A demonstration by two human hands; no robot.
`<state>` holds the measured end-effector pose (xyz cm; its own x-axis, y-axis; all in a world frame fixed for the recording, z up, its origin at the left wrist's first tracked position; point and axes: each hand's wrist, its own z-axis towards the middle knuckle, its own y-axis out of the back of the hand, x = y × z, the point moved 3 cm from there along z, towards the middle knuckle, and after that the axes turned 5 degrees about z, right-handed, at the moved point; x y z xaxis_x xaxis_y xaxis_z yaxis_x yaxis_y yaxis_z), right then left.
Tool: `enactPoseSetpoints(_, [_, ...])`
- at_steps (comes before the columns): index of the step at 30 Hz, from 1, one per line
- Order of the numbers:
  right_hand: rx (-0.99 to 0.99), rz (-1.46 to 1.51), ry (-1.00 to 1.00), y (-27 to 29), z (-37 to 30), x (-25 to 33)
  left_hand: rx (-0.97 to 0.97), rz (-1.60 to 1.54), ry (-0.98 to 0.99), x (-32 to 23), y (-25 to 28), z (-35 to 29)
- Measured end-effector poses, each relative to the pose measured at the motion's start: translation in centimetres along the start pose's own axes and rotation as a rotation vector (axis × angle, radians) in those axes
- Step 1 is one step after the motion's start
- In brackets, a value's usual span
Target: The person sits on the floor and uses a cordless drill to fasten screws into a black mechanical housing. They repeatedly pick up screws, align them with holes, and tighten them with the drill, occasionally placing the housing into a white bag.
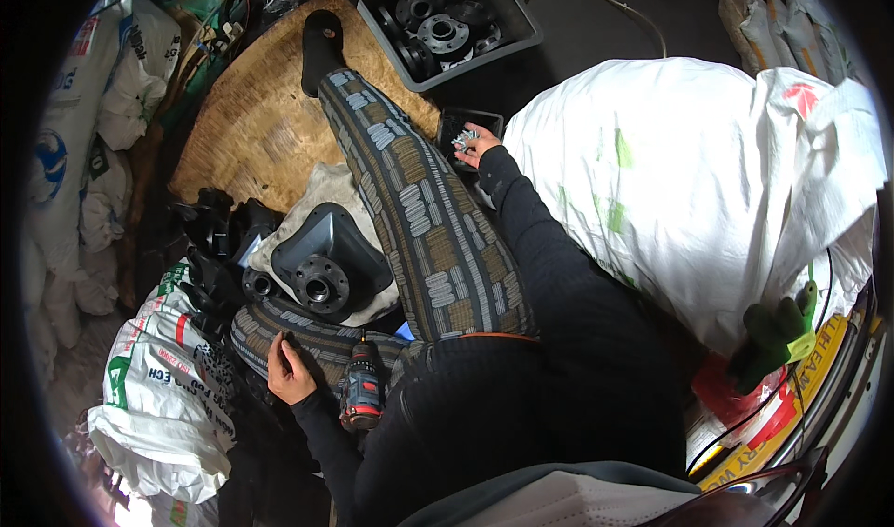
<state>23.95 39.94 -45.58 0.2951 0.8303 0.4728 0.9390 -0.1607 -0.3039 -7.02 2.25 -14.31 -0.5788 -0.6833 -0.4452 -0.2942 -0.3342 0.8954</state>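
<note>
My right hand point(480, 145) reaches into a small black box point(486, 118), its fingers closed on several small silvery screws point(465, 140). My left hand point(291, 374) rests by my bent left leg, fingers loosely apart, with nothing visible in them. Beside it on my lap lies a cordless drill point(361, 389), red and black, its bit pointing away from me. Between my legs a dark plastic part with a square base and a round flanged hub point(321, 283) sits on a pale cloth point(375, 311).
A wooden slab point(251, 122) lies ahead under my outstretched foot. A grey crate point(521, 41) of black hubs stands beyond. A big white sack point(633, 182) bulges at right, near a green glove point(778, 331). Black parts point(209, 285) and a printed sack point(172, 378) are at left.
</note>
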Motion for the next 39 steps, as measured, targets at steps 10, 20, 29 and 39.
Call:
enactPoseSetpoints(10, [0.016, 0.358, -0.112, -0.2, -1.9, 0.4, -0.031, -0.035, -0.045, 0.9, 0.2, -0.4])
enactPoseSetpoints(20, [0.092, 0.610, -0.174, 1.5, -0.6, -0.2, -0.022, -0.038, -0.044, 0.6, 0.2, -0.5])
enactPoseSetpoints(29, [0.049, 0.575, -0.150, 0.6, -1.8, 0.4, -0.021, -0.053, -0.045, 0.0, 0.4, -0.5])
enactPoseSetpoints(39, [-0.080, 0.600, -0.100, 0.8, -0.6, -0.5, -0.013, -0.090, -0.012, 0.8, 0.5, -1.1])
